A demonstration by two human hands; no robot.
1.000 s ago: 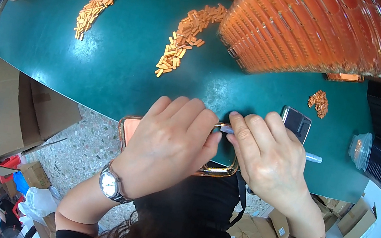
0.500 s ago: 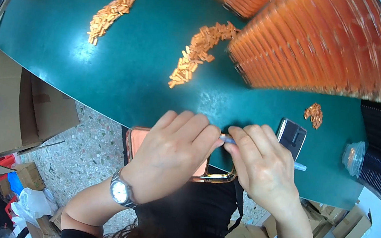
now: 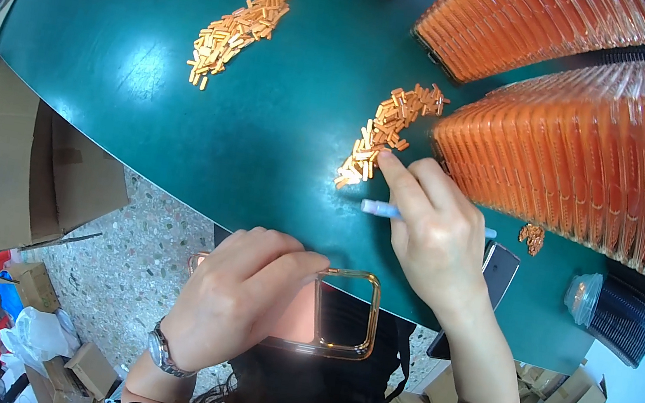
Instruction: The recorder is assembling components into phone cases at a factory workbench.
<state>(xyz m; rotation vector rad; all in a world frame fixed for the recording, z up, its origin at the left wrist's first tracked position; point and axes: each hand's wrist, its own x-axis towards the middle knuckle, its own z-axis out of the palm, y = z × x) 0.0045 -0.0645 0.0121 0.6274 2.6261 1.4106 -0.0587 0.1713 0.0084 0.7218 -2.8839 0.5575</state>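
Observation:
My left hand (image 3: 246, 294) is closed around a phone case (image 3: 301, 315) with a peach panel and a gold-tinted clear frame, at the table's near edge. The case's large camera cutout points to the right. A slim pale-blue pen-like tool (image 3: 380, 208) lies crosswise in my right hand (image 3: 442, 236), its far end showing past the wrist side. With the index fingertip, that hand touches the near pile of small gold-orange strips (image 3: 393, 120). Whether a strip is pinched there I cannot tell.
Another strip pile (image 3: 239, 35) lies farther left on the green table (image 3: 131, 140). Tall rows of orange clear cases (image 3: 570, 163) stand at the right. Beside my right forearm are a phone (image 3: 501, 270), small copper-coloured bits (image 3: 532, 239), a clear cup (image 3: 582, 297) and black stacked trays (image 3: 630, 322).
My right hand has moved away from the case, forward to the strip pile, keeping the pen-like tool. My left hand has drawn back slightly with the case. The whole view has shifted.

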